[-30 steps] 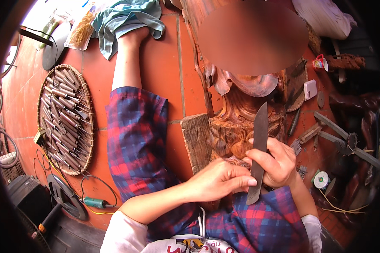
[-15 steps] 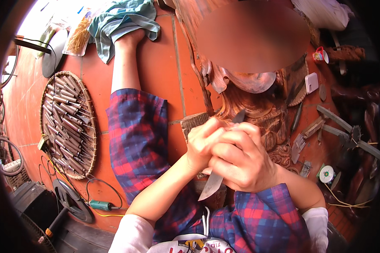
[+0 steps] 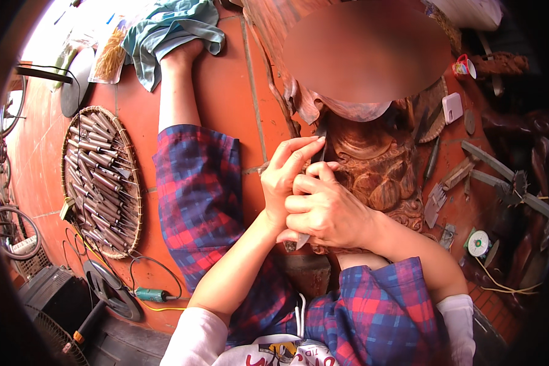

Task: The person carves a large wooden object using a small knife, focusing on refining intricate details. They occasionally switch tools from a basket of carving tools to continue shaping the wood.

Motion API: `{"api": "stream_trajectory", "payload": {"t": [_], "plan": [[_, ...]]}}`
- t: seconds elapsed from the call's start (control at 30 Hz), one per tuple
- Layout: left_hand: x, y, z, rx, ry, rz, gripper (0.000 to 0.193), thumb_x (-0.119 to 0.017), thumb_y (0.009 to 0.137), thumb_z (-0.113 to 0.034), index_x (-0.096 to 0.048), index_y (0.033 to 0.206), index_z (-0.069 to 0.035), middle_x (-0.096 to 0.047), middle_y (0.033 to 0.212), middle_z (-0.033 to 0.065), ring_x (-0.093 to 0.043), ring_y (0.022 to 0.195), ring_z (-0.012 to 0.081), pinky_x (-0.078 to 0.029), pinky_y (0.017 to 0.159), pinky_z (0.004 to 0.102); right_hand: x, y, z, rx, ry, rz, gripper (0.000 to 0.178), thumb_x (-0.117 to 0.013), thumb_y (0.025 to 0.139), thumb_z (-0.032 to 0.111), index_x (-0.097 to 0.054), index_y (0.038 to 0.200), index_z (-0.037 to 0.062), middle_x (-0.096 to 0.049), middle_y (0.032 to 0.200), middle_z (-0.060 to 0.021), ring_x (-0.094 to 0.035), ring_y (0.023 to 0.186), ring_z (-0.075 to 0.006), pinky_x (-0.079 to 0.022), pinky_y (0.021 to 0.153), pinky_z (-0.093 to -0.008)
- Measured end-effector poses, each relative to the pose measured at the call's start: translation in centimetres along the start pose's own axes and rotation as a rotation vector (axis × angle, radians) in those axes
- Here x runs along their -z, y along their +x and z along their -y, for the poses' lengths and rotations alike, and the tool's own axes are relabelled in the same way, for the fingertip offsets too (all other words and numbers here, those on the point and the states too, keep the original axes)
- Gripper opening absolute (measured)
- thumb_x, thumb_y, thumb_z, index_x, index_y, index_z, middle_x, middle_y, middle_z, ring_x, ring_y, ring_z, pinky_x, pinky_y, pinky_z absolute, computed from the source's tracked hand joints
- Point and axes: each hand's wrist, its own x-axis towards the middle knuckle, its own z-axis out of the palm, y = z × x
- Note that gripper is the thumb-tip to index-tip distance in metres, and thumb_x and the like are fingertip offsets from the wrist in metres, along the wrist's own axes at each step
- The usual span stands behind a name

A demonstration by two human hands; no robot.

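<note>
A knife (image 3: 301,242) with a grey metal blade lies across my two hands, its dark far end rising beside the carving. My right hand (image 3: 334,210) is closed in a fist around its middle. My left hand (image 3: 279,180) grips higher up, fingertips pressed against the dark end. Most of the knife is hidden by my fingers. Both hands rest at the left edge of a brown carved wood piece (image 3: 375,189) with rounded, scale-like relief. An oval blur covers its upper part.
On the left, a round wicker tray (image 3: 139,201) holds several wooden-handled chisels. Nearby are a green power tool (image 3: 150,295) with cables and a black fan (image 3: 55,332). To the right lie a white phone (image 3: 452,108), a red-and-white mug (image 3: 465,68), grey metal bars (image 3: 488,161) and a white-green spool (image 3: 477,243).
Both hands have shifted left and turned the knife more upright. Its near blade, plainly visible before, is now mostly covered. My left fingers have stretched out toward the dark far end.
</note>
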Motion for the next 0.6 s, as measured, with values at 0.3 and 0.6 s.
{"api": "stream_trajectory", "payload": {"t": [0.3, 0.6], "plan": [[-0.3, 0.0, -1.9, -0.015, 0.15, 0.165, 0.047, -0.071, 0.081, 0.002, -0.07, 0.128, -0.001, -0.068, 0.114, 0.015, -0.07, 0.099, 0.0208, -0.061, 0.083, 0.0312, 0.9, -0.8, 1.8, -0.142, -0.008, -0.075, 0.023, -0.077, 0.077, 0.029, -0.068, 0.07, 0.009, -0.06, 0.077, -0.0038, -0.055, 0.086, -0.0255, -0.041, 0.083, -0.0481], [-1.9, 0.3, -1.7, -0.235, 0.393, -0.025, 0.039, -0.084, 0.073, -0.009, -0.076, 0.111, -0.002, -0.074, 0.096, 0.011, -0.072, 0.087, 0.0247, -0.059, 0.076, 0.034, 2.2, -1.6, 1.5, -0.105, 0.023, 0.011, 0.02, -0.079, 0.068, 0.024, -0.068, 0.074, 0.0081, -0.063, 0.081, -0.0047, -0.059, 0.092, -0.0257, -0.042, 0.088, -0.0518]]}}
